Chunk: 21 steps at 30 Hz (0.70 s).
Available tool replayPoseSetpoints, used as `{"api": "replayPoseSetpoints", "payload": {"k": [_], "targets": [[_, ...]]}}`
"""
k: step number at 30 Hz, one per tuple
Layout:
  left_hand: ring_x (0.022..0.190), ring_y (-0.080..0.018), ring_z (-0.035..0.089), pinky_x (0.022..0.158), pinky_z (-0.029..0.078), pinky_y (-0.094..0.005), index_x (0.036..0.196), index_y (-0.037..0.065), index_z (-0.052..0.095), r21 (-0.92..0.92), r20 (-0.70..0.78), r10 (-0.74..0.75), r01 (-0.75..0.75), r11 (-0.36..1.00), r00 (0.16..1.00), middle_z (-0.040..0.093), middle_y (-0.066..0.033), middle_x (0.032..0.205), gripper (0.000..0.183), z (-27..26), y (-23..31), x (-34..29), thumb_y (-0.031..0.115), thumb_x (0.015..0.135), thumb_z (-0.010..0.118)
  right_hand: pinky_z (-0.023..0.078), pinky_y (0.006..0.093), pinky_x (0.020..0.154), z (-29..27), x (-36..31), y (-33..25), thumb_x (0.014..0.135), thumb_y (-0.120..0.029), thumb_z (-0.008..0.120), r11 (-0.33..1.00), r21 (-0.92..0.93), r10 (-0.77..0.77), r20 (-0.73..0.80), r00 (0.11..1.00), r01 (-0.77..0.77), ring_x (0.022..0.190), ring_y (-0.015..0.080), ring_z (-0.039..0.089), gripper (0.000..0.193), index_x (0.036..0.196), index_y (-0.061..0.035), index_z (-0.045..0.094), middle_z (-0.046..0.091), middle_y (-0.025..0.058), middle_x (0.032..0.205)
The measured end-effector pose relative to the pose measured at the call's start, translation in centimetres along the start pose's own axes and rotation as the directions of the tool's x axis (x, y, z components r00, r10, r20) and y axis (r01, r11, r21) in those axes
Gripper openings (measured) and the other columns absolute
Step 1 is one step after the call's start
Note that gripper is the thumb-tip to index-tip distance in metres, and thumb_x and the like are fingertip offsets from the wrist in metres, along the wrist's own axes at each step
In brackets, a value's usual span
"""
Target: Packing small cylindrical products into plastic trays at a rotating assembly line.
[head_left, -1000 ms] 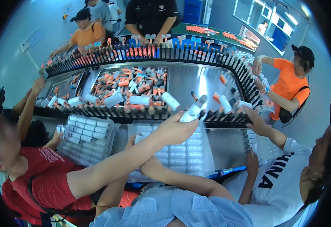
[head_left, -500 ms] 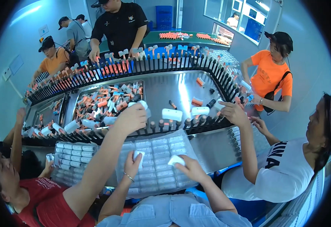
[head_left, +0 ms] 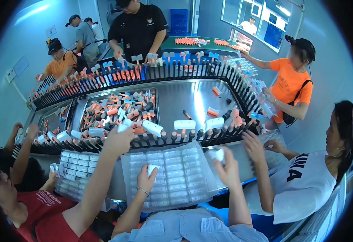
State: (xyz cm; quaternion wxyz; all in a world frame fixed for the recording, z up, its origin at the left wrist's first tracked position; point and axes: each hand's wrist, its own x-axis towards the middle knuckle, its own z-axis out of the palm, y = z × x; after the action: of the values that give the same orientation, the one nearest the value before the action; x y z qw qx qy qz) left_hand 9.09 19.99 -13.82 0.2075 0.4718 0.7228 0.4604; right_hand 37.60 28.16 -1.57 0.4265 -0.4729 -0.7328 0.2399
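My left hand (head_left: 146, 181), with a bracelet at the wrist, is closed around a small white plastic shell (head_left: 153, 169) above a clear plastic tray. Rows of similar white pieces fill the tray (head_left: 206, 177) in front of me. Just past its right edge, my right hand (head_left: 229, 172) is raised and grips another white plastic shell (head_left: 216, 155), slightly smeared by motion. Beyond the tray runs a line of dark upright pegs. White shells sit on some of them, among them a long white shell (head_left: 184, 124) straight ahead.
Co-workers stand on both sides and across. At left, a red-sleeved person's hand (head_left: 119, 141) reaches over my tray's far corner; at right, another worker's hand (head_left: 252, 144) is close. A metal bin (head_left: 157, 109) holds orange and grey parts. A second filled tray (head_left: 80, 163) lies left.
My right hand has moved right and upward with its white shell, off the tray. The left hand has barely shifted. The red-sleeved arm has drawn left and nearer; pegs carrying parts have shifted.
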Motion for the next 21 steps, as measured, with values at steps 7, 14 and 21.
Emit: {"api": "replayPoseSetpoints", "payload": {"k": [7,14,21], "targets": [[0.079,-0.0368,0.061,0.068,0.048,-0.04,0.105,0.0,0.053,0.001,0.007,0.006,-0.006,1.0,1.0,0.062,-0.021,0.087,0.044,0.2,0.0,-0.4,0.035,0.08,0.063,0.045,0.0372,0.076,0.4,8.6,6.1,0.085,-0.019,0.053,0.98,0.012,0.19,-0.337,0.922,-0.198,0.086,0.0311,0.06,0.037,0.112,0.0048,0.045,0.059,0.0222,0.094],[0.076,-0.0215,0.06,0.068,0.046,-0.0309,0.103,-0.001,0.054,-0.209,0.076,-0.023,0.039,0.977,0.997,0.062,-0.0136,0.085,0.037,-0.2,0.5,0.1,0.028,0.083,0.063,0.045,0.0487,0.08,5.8,15.2,6.1,0.079,-0.021,0.047,0.864,-0.461,0.198,-0.063,0.978,-0.204,0.089,0.0445,0.058,0.044,0.116,0.0012,0.046,0.06,0.0295,0.093],[0.08,-0.0195,0.06,0.07,0.046,-0.0302,0.103,-0.001,0.054,-0.208,-0.293,-0.173,0.114,0.972,0.94,0.062,-0.0132,0.087,0.035,-7.8,-1.0,-0.3,0.028,0.084,0.061,0.035,0.0497,0.094,10.2,11.7,-1.6,0.078,-0.012,0.058,0.563,-0.795,-0.389,-0.015,0.921,0.225,0.115,0.047,0.037,0.051,0.124,0.0027,0.042,0.039,0.031,0.125]]}}
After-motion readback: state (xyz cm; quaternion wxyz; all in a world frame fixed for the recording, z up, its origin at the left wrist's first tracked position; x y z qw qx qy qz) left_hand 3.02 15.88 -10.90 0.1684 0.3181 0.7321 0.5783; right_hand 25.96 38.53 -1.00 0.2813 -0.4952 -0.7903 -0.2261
